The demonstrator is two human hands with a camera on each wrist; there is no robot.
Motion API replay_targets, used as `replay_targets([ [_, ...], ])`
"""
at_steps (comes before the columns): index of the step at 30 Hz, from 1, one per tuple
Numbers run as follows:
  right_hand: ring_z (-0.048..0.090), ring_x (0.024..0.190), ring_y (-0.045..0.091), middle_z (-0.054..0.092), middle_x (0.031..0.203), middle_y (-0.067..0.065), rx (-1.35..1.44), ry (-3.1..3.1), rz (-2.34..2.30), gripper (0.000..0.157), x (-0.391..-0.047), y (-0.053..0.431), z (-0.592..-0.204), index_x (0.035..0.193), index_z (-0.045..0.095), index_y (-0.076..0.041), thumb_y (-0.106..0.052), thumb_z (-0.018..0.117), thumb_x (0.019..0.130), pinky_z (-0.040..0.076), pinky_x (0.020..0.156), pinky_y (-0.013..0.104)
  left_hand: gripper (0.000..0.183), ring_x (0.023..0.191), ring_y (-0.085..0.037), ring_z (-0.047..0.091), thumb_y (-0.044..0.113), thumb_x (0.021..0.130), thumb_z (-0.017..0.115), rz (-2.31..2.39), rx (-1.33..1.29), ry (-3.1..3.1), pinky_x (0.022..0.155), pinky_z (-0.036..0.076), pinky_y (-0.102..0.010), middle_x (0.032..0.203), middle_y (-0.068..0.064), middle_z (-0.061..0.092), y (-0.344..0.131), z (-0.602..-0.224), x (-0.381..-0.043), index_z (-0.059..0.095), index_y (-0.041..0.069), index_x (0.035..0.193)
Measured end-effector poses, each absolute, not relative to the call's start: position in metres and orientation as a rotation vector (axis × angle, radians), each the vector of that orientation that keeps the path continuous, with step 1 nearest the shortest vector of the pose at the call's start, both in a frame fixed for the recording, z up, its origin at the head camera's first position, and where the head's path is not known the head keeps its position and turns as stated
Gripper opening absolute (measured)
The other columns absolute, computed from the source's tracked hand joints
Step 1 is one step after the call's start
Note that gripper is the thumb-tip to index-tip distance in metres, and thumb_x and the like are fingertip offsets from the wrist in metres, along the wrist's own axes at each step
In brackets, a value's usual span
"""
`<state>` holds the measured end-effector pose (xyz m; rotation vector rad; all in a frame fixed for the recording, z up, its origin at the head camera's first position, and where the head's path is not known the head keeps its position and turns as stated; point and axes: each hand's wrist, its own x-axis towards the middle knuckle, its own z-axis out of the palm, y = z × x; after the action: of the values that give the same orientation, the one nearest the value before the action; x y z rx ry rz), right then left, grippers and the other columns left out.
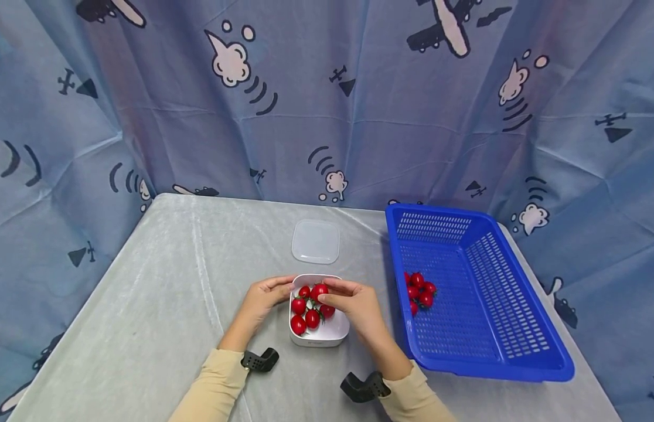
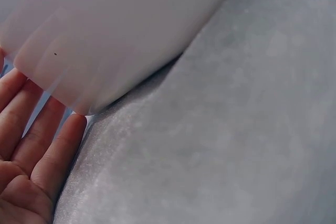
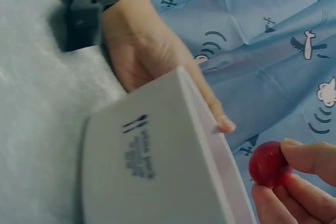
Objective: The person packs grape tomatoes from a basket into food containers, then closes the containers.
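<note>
My right hand (image 1: 361, 305) pinches a cherry tomato (image 3: 270, 164) between thumb and fingers, over the rim of a white square box (image 1: 334, 333). Several red cherry tomatoes (image 1: 312, 318) with green stems lie in the box, mostly toward its left side. At the box's left wall is my left hand (image 1: 261, 305). Its fingers (image 2: 58, 145) are extended, fingertips against the outer wall in the left wrist view. Dark printing with a fork-and-knife mark shows on the box's front in the right wrist view.
A blue plastic basket (image 1: 487, 366) stands on the right of the table, with several more cherry tomatoes (image 1: 425, 299) by its left wall. Behind the box lies a translucent square lid (image 1: 316, 241). A pale cloth (image 1: 147, 305) covers the table; a patterned blue curtain (image 1: 306, 99) hangs behind.
</note>
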<state>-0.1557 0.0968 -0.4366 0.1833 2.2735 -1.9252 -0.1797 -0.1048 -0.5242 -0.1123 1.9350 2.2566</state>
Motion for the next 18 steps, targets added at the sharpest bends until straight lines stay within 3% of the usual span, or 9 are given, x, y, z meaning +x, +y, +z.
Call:
replay_targets([
  [6,0.074,0.094,0.021,0.074,0.104,0.023,0.168,2.318,-1.903,0.035,-0.154,0.090,-0.446,0.110,0.073,0.007,-0.003,0.081,0.078,0.060,0.084,0.029,0.034,0.093,-0.004,0.069,0.009,0.093,0.067,2.254,-0.107,1.953,0.087,0.058,-0.022,0.119,-0.013,0.072,-0.104,-0.524,-0.179,0.066,-0.007,0.123],
  [18,0.074,0.094,0.026,0.075,0.101,0.022,0.110,2.443,-1.801,0.034,-0.151,0.084,-0.449,0.107,0.075,0.006,-0.004,0.083,0.075,0.060,0.073,0.024,0.035,0.092,-0.004,0.069,0.010,0.093,0.067,2.249,-0.098,1.964,0.086,0.058,-0.022,0.118,-0.012,0.072,-0.104,-0.523,-0.179,0.066,-0.007,0.123],
])
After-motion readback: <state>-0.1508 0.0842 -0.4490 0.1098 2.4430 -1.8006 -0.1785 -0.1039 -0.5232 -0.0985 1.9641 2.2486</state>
